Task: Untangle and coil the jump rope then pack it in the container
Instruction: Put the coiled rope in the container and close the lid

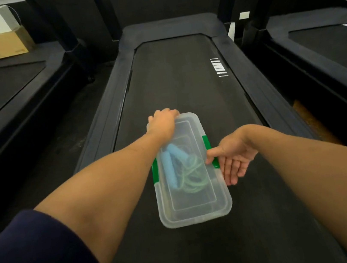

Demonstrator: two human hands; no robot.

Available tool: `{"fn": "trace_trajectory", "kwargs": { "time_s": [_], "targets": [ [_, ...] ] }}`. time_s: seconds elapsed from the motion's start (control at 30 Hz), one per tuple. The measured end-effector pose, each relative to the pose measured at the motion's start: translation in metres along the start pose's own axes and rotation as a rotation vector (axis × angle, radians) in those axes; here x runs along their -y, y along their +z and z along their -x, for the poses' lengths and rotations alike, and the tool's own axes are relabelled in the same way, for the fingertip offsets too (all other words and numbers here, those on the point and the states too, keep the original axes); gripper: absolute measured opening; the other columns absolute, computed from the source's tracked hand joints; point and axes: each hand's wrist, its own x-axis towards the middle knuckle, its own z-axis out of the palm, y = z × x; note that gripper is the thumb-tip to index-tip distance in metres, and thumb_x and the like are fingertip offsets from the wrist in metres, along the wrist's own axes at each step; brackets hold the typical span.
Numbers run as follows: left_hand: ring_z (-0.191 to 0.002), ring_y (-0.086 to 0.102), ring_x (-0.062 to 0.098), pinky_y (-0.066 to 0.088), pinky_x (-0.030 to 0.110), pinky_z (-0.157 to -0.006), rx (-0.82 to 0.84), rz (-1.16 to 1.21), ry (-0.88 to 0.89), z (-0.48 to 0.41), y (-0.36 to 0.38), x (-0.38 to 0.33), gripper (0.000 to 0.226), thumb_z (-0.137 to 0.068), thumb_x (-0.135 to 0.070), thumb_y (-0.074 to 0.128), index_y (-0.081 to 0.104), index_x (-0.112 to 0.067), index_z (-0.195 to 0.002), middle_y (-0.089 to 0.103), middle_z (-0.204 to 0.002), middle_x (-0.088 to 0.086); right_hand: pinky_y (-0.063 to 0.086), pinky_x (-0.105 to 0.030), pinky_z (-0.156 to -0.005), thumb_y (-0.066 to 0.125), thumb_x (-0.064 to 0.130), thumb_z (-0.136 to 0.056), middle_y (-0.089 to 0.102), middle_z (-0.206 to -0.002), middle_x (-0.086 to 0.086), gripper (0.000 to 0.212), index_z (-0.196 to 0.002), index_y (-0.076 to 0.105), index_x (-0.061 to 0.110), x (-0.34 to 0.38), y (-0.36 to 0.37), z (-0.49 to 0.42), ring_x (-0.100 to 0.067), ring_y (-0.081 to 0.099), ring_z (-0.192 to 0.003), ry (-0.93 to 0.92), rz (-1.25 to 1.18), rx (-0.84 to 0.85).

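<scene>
Clear container [196, 215] lies lengthwise along treadmill belt [177, 74], jump rope [188, 174] inside.

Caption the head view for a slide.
Left hand holds lidded container on treadmill belt; right hand thumbs its green latch; jump rope inside.

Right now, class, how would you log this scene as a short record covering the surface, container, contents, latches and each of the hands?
surface: treadmill belt
container: clear plastic, lying lengthwise on the belt
lid: on the container
contents: jump rope inside, blue handles beside the looped green cord
latches: green, one on each long side
left hand: on the lid's far corner, fingers curled over its edge
right hand: thumb touching the lid edge by the right latch, fingers straight beside the container
</scene>
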Motion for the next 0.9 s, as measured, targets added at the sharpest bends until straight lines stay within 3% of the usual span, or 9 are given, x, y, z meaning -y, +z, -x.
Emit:
{"fn": "trace_trajectory", "kwargs": {
  "time_s": [0.17,0.33,0.4,0.5,0.63,0.73,0.9],
  "targets": [
    [-0.112,0.045,0.031,0.036,0.04,-0.096,-0.017,0.043,0.041,-0.004,0.023,-0.006,0.046,-0.095,-0.009,0.035,0.055,-0.035,-0.127,0.054,-0.122,-0.001,0.059,-0.031,-0.073,0.054,0.045,-0.095,0.074,-0.101,-0.019,0.053,-0.107,0.072,-0.004,-0.006,0.005,-0.012,-0.026,0.074,-0.086,0.016,-0.113,0.1],
    [-0.118,0.049,0.028,0.031,0.037,-0.103,-0.08,0.053,0.053,-0.004,0.032,-0.011,0.041,-0.101,-0.011,0.035,0.057,-0.027,-0.131,0.058,-0.128,0.002,0.06,-0.031,-0.072,0.057,0.045,-0.094,0.074,-0.1,-0.019,0.055,-0.112,0.069,-0.005,-0.01,0.005,-0.018,-0.027,0.074,-0.087,0.01,-0.158,0.125],
    [-0.125,0.049,0.027,0.026,0.039,-0.111,-0.078,0.09,0.051,-0.004,0.035,-0.01,0.039,-0.105,-0.015,0.033,0.054,-0.023,-0.137,0.058,-0.134,0.004,0.06,-0.031,-0.071,0.06,0.044,-0.093,0.074,-0.1,-0.018,0.053,-0.116,0.068,-0.004,-0.01,0.005,-0.021,-0.028,0.074,-0.088,-0.005,-0.181,0.109],
    [-0.146,0.029,0.026,0.009,0.047,-0.122,-0.074,0.047,0.026,0.003,0.039,-0.007,0.043,-0.108,-0.022,0.027,0.039,-0.018,-0.149,0.047,-0.148,0.004,0.061,-0.031,-0.072,0.064,0.039,-0.093,0.073,-0.103,-0.019,0.052,-0.124,0.063,-0.002,-0.008,0.004,-0.024,-0.028,0.074,-0.091,-0.057,-0.2,0.084],
    [-0.149,0.026,0.021,0.016,0.045,-0.122,-0.162,-0.112,0.087,0.022,0.039,-0.004,0.042,-0.107,-0.026,0.029,0.042,-0.017,-0.147,0.043,-0.152,-0.001,0.06,-0.028,-0.067,0.066,0.03,-0.093,0.072,-0.103,-0.019,0.046,-0.127,0.06,-0.002,-0.002,0.005,-0.023,-0.025,0.074,-0.083,-0.13,-0.228,0.03],
    [-0.149,0.025,0.023,0.021,0.042,-0.12,-0.127,-0.12,0.073,0.032,0.037,0.006,0.043,-0.107,-0.023,0.029,0.041,-0.019,-0.148,0.035,-0.159,-0.001,0.059,-0.028,-0.067,0.065,0.026,-0.094,0.072,-0.099,-0.018,0.045,-0.128,0.059,-0.002,0.007,0.013,-0.026,-0.024,0.073,-0.08,-0.175,-0.256,0.007],
    [-0.144,0.032,0.022,0.026,0.037,-0.116,-0.118,-0.145,0.017,0.053,0.03,0.04,0.041,-0.104,-0.017,0.032,0.042,-0.018,-0.144,0.041,-0.153,0.0,0.056,-0.026,-0.06,0.058,0.026,-0.095,0.067,-0.089,-0.015,0.044,-0.127,0.058,-0.004,0.039,0.036,-0.037,-0.02,0.066,-0.067,-0.254,-0.258,-0.048]
  ]
}}
